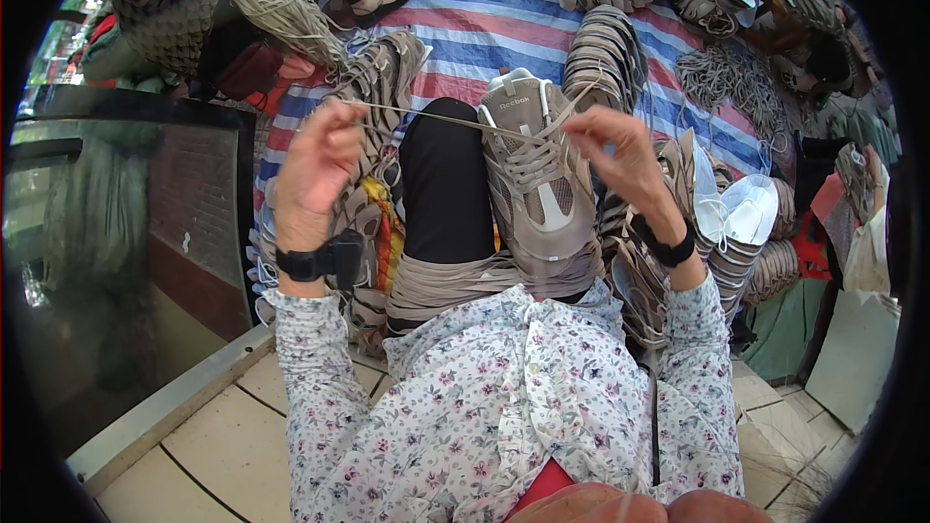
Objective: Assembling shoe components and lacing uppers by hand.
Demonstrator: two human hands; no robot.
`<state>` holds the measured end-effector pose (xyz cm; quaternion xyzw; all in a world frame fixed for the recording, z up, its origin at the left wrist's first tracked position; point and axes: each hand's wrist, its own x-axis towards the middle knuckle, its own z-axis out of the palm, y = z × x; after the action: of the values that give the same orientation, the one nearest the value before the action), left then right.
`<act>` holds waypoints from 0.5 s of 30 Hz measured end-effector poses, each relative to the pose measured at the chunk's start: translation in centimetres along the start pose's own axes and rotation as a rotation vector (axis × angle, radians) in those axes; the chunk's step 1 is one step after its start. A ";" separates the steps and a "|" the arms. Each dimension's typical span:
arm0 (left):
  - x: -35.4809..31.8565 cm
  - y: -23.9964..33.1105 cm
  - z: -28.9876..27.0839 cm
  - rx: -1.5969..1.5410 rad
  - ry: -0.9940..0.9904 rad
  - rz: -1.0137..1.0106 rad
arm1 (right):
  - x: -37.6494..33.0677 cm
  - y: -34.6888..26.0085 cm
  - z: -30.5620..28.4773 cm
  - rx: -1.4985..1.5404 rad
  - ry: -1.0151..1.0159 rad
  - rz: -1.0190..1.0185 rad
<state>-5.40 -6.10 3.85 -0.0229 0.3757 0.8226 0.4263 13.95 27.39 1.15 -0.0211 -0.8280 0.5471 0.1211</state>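
Shoe [539, 196]: I have a beige-grey trainer with mesh panels and a white patch on its side, resting upright on my right thigh, toe toward me, heel and tongue pointing away. Its sole sits on a stack of flat beige pieces laid across my lap. Tongue stands up, pale, at the far end. Lace [455, 121]: thin beige cord, already crossed through the lower eyelets in several rows. One free end runs taut from the top eyelets out to my left, nearly level, passing over my black-clad left knee. A second, shorter end rises from the top eyelets toward my right.
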 end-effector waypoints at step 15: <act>-10.1 15.4 -8.5 -0.298 0.172 0.552 | 0.8 -1.4 4.4 -1.144 -0.177 -0.343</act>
<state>-12.51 -23.90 10.56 -0.0516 0.2777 0.9482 0.1457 12.31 23.01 0.94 0.0964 -0.9894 -0.0129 0.1074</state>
